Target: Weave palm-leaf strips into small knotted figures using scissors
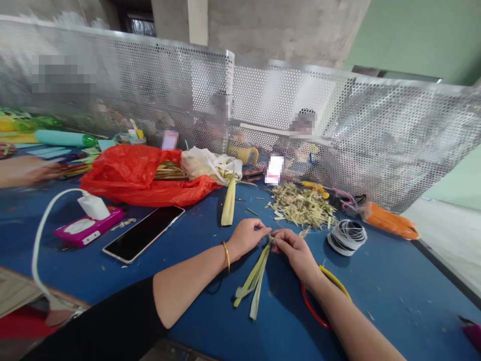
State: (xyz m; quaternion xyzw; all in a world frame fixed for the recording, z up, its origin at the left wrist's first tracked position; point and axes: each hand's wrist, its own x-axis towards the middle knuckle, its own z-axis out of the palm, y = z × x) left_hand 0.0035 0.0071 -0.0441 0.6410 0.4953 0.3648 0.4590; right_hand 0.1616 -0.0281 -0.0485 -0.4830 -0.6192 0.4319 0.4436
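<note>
My left hand point(246, 235) and my right hand point(293, 248) meet over the blue table point(376, 296), both pinched shut on the top end of a few pale green palm-leaf strips point(255, 278). The strips trail down toward me and lie on the table. A gold bangle rings my left wrist. Under my right forearm lie red and yellow rings point(315, 311).
Behind my hands: a heap of leaf trimmings point(302, 203), a coil of thin wire point(347, 235), an orange cutter point(389, 220). Left: a red plastic bag point(131, 175) with leaves, a white bag point(208, 163), a phone point(145, 233), a pink power bank point(88, 228) with charger. Another person's arm point(26, 170) rests far left. A perforated metal screen point(338, 125) stands behind.
</note>
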